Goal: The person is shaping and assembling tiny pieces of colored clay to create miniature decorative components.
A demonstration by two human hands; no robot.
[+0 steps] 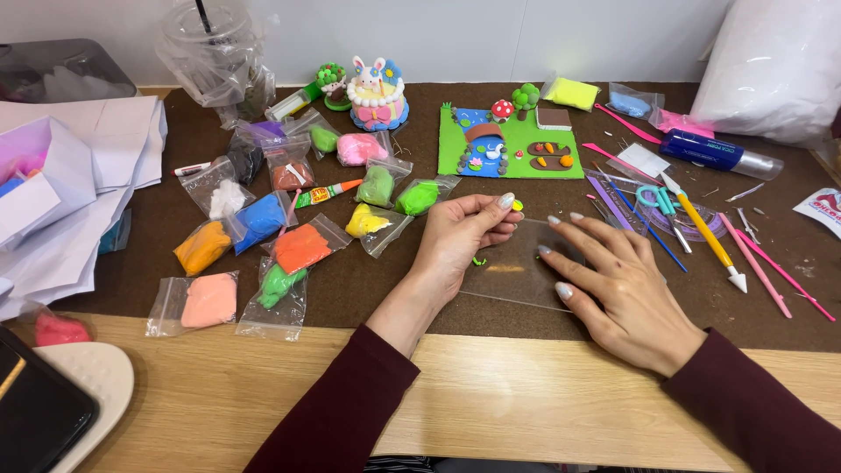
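Observation:
My left hand point(462, 238) pinches a tiny yellow and green clay piece point(518, 206) between thumb and fingertips, just above a clear plastic sheet point(517, 278) lying on the brown mat. A small green clay bit point(478, 261) lies on the mat under that hand. My right hand point(618, 289) rests flat on the sheet's right part, fingers spread, holding nothing. Both sleeves are dark red.
Several small bags of coloured clay point(289, 250) lie to the left. Behind the hands stand a green clay garden scene point(512, 144) and a clay rabbit cake point(378, 96). Modelling tools and scissors point(692, 228) lie to the right. White papers point(79, 193) sit far left.

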